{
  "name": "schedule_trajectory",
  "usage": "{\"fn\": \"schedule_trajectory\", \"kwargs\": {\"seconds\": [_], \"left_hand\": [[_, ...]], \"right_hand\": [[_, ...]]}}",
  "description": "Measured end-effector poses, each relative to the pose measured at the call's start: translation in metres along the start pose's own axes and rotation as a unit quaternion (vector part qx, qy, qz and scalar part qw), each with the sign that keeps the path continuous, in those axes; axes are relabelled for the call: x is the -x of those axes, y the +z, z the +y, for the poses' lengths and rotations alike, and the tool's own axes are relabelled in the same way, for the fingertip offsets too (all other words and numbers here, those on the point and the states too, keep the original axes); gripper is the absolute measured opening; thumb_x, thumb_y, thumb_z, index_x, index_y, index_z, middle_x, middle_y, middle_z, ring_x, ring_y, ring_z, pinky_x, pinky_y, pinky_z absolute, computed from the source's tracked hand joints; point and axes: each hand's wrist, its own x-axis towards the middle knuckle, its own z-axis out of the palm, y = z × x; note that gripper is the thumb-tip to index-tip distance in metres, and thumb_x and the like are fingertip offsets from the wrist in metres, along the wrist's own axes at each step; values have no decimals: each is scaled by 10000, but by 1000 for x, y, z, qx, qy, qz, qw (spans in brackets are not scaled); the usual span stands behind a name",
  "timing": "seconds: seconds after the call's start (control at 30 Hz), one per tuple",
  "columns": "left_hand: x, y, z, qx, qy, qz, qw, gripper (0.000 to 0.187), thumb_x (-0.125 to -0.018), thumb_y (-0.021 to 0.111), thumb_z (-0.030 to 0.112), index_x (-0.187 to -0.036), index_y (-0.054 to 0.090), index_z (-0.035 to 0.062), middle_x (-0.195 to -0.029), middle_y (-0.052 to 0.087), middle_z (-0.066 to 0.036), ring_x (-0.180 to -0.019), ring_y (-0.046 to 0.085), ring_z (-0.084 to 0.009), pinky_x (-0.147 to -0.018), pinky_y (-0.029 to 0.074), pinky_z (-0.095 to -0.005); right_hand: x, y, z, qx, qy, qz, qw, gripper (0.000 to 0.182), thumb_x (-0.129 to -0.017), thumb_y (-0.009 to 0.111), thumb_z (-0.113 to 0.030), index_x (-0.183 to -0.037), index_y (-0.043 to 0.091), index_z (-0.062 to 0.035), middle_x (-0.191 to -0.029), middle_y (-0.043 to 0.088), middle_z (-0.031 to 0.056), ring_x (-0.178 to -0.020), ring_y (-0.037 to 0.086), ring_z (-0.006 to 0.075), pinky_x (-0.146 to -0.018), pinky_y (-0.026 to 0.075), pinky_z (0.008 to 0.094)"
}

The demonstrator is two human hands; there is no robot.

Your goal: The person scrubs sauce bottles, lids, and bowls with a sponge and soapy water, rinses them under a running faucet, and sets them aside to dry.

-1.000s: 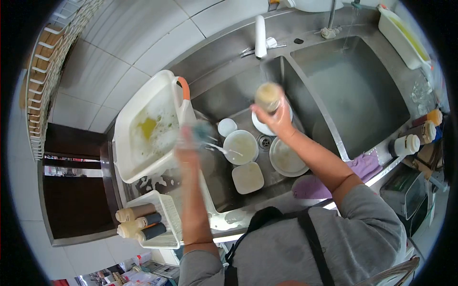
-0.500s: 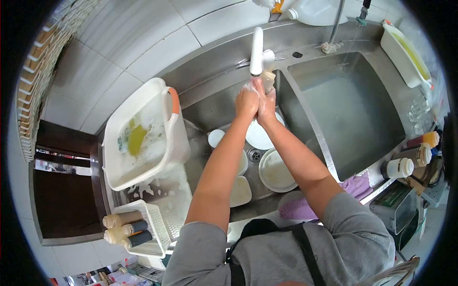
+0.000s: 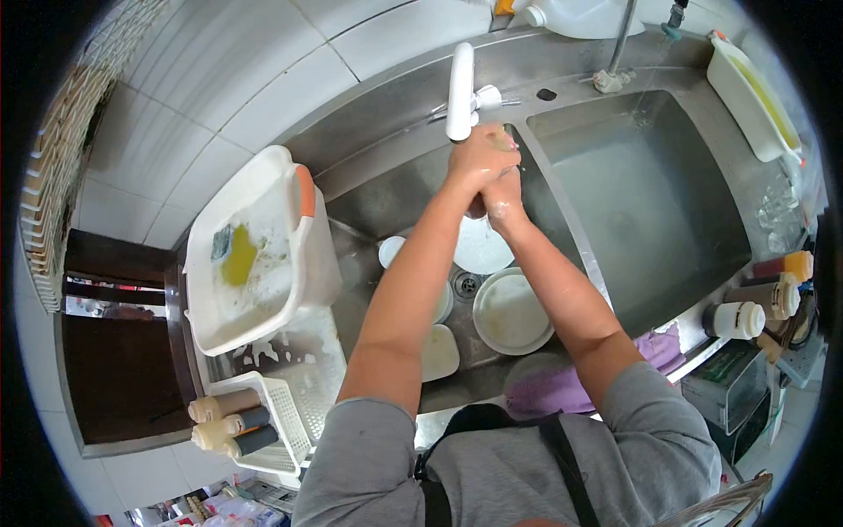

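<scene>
My left hand (image 3: 483, 160) and my right hand (image 3: 503, 195) are pressed together just below the white faucet (image 3: 459, 92). The left lies across the top with its fingers curled, and the right is closed underneath it. Both look wet, with suds on the right wrist. A small pale yellowish bit shows at the left fingertips; what the hands enclose is mostly hidden. Beneath them in the sink are a white plate (image 3: 483, 248), a white bowl (image 3: 514, 312), a small white cup (image 3: 392, 252) and a rectangular dish (image 3: 439, 353).
A white tub (image 3: 299, 285) of soapy water with a yellow-green item (image 3: 238, 256) stands left. The right basin (image 3: 645, 211) holds cloudy water under a running tap (image 3: 676, 19). A white basket (image 3: 285, 422) with bottles, purple cloth (image 3: 549, 386) and sauce bottles (image 3: 736, 320) line the edges.
My left hand has turned over the top of my right hand. The clear, yellowish item seen beside the fingers earlier is now mostly covered. The view has shifted slightly.
</scene>
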Motion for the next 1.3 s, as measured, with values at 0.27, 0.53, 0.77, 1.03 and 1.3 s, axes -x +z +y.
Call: {"fn": "schedule_trajectory", "kwargs": {"seconds": [0.27,0.53,0.77,1.03,1.3], "left_hand": [[54,20,-12,-31,197,316,928,392,-792,671,236,-1149,587,97,-1089,623,-112,-1102,513,-302,-981,340,-410],[40,-21,-48,356,-133,221,899,391,-967,452,415,-1030,624,69,-981,635,-76,-810,577,-211,-750,500,-342],[24,13,-53,563,-179,70,804,246,-953,528,366,-950,562,122,-834,599,-32,-722,581,-182,-607,470,-326],[21,-9,-41,-71,-99,-82,989,572,-950,529,436,-1341,464,23,-1289,548,-106,-1080,574,-229,-864,466,-371],[60,-62,-28,-26,60,-62,996,664,-644,766,109,-1240,474,73,-1058,614,-156,-962,624,-316,-830,474,-404]], "right_hand": [[-18,6,40,-479,166,-130,852,436,-825,672,-41,-1221,489,-45,-1070,584,86,-923,611,181,-768,519,321],[2,22,-24,-187,69,-104,974,455,-764,706,-2,-1178,518,-32,-1101,597,77,-976,602,171,-794,491,303],[7,14,-52,-54,-154,130,978,495,-830,724,-118,-1229,439,-46,-1130,554,88,-1048,533,159,-917,424,300],[-8,-8,-37,-126,-18,106,986,313,-840,723,-123,-1057,505,-62,-1025,575,45,-943,554,124,-857,454,294],[-7,17,-37,19,5,-46,999,410,-851,716,-319,-1081,523,-40,-1000,594,60,-900,570,147,-794,452,302]]}}
